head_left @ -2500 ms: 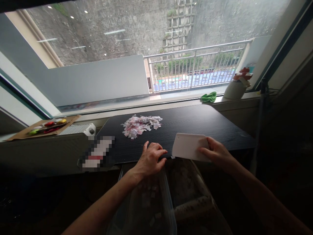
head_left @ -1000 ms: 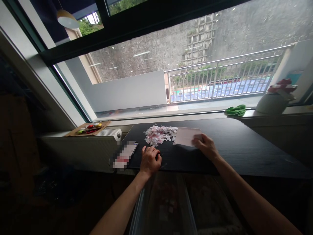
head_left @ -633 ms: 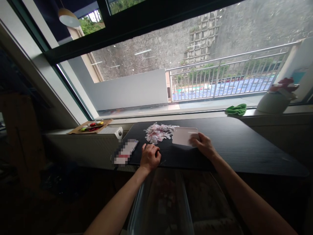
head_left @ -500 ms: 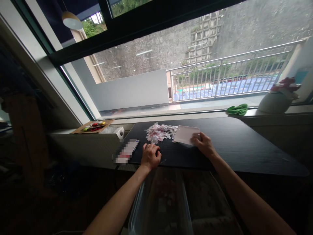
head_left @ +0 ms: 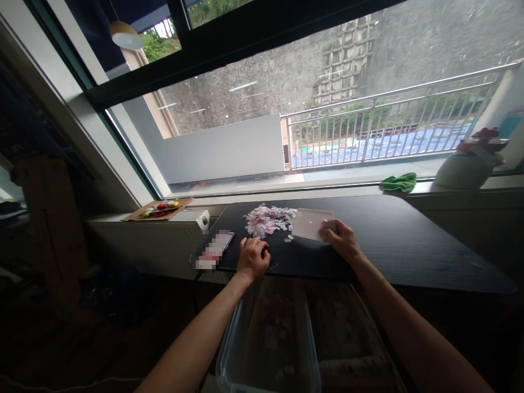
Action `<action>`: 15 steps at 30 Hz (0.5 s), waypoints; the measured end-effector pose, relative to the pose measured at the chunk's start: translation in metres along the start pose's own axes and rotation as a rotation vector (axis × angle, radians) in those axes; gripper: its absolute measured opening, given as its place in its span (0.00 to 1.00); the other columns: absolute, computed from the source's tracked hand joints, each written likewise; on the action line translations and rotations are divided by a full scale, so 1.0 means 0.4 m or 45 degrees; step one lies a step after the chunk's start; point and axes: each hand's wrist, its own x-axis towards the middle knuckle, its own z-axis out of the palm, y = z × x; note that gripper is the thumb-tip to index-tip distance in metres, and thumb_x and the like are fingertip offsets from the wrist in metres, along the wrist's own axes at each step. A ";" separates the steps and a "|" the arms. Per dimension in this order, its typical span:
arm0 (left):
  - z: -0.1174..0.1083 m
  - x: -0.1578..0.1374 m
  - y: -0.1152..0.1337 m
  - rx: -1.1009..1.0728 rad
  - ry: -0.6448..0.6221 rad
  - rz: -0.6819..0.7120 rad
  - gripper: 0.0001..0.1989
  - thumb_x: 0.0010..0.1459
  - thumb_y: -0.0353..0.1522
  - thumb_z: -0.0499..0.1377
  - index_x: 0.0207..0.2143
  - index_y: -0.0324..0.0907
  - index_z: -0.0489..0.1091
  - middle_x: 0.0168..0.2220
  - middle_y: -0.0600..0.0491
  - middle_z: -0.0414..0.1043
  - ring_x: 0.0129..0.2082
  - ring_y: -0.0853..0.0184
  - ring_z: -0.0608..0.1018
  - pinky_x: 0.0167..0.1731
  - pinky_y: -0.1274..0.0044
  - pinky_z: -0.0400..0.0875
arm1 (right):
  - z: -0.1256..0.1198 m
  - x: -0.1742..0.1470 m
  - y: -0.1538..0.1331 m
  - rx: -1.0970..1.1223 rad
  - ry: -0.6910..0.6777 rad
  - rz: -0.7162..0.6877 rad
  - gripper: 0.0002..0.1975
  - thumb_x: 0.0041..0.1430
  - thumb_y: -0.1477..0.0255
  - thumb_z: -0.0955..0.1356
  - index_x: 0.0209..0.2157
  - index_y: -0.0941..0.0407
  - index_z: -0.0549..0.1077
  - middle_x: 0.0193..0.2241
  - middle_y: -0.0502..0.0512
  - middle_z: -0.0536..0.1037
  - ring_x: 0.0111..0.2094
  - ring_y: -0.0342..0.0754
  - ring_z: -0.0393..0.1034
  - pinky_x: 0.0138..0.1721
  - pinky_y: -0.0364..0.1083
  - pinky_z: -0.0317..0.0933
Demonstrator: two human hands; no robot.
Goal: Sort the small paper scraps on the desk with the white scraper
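Note:
My right hand [head_left: 340, 236] is closed on the near right corner of a pale, flat rectangular piece [head_left: 311, 224] with rounded corners, perhaps plastic. The piece's left edge meets a heap of small white and pinkish paper scraps [head_left: 266, 219] on the dark table [head_left: 368, 240]. A few scraps lie loose just below that edge. My left hand [head_left: 252, 257] rests at the near edge of the table, in front of the heap, its fingers curled; whatever may be inside them is hidden.
Below the table edge stands a clear plastic bin [head_left: 313, 338] with some scraps inside. Left of my left hand lies a phone [head_left: 215, 248]. A radiator [head_left: 190, 219], cardboard with colourful items [head_left: 161, 207], a green cloth [head_left: 399, 183] and a pale container [head_left: 464, 169] line the window.
The pale piece has shifted or tilted slightly, and a few scraps now show apart below its left edge. My left hand stays almost where it was. The view has moved a little.

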 end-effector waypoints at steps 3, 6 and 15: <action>-0.002 0.000 0.002 -0.001 -0.012 -0.008 0.08 0.53 0.28 0.54 0.33 0.42 0.72 0.36 0.49 0.73 0.41 0.60 0.73 0.57 0.61 0.56 | 0.000 -0.004 -0.004 0.043 -0.131 -0.015 0.10 0.44 0.65 0.68 0.28 0.56 0.71 0.25 0.52 0.75 0.27 0.48 0.68 0.31 0.48 0.65; -0.003 0.000 0.002 0.000 -0.020 -0.013 0.08 0.53 0.28 0.54 0.33 0.42 0.72 0.36 0.49 0.73 0.41 0.60 0.73 0.57 0.61 0.56 | 0.000 -0.010 -0.010 0.078 -0.198 -0.012 0.11 0.44 0.65 0.68 0.29 0.56 0.71 0.26 0.52 0.75 0.28 0.48 0.68 0.31 0.48 0.64; 0.007 0.000 -0.005 0.010 0.014 0.003 0.07 0.53 0.28 0.54 0.32 0.43 0.71 0.35 0.50 0.73 0.40 0.60 0.73 0.56 0.61 0.56 | -0.002 -0.007 -0.009 -0.023 -0.084 0.036 0.10 0.42 0.65 0.66 0.26 0.56 0.70 0.23 0.50 0.71 0.25 0.47 0.63 0.27 0.46 0.59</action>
